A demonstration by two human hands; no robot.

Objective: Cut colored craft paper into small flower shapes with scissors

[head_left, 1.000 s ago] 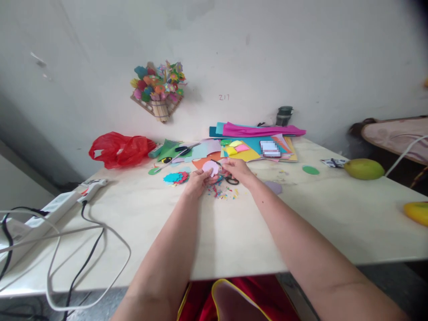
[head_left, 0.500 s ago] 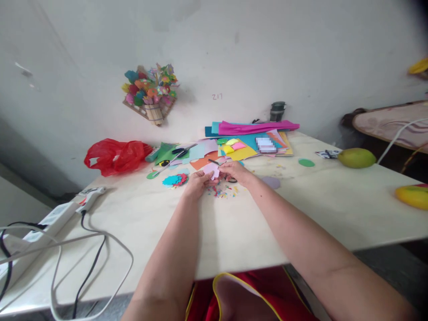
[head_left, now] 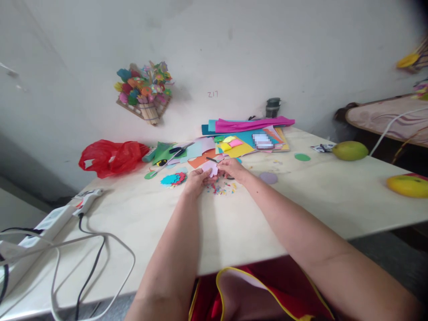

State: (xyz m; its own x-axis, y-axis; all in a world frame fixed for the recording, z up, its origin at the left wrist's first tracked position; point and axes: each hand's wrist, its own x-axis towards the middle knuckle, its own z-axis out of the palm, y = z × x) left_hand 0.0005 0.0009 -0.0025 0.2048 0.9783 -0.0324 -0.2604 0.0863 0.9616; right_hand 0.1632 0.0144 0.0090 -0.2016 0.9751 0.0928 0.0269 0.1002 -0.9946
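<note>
My left hand (head_left: 196,179) is closed on a pale purple paper piece (head_left: 210,168) with a scalloped edge, thumb on top. Touching the paper's right side is my right hand (head_left: 233,170), its fingers pinched together. Dark scissors (head_left: 211,159) show a thin blade beyond the paper and part of a handle below the right hand; they appear to be in that hand, though its grip is partly hidden. Small coloured paper scraps (head_left: 220,189) lie below the hands. Left of them sit stacked blue scalloped cutouts (head_left: 170,179) and red ones (head_left: 182,178).
Coloured paper sheets (head_left: 247,151), small bright packets (head_left: 235,143) and other scissors (head_left: 179,151) lie behind. A red plastic bag (head_left: 110,158) is at left, with a power strip (head_left: 50,225) and cables nearer. Purple (head_left: 268,178) and green (head_left: 302,157) paper discs and mangoes (head_left: 350,151) are at right.
The view has shifted slightly, so the scene sits a little further left. Both hands stay at the purple paper; less of the scissors' handle shows beneath the right hand.
</note>
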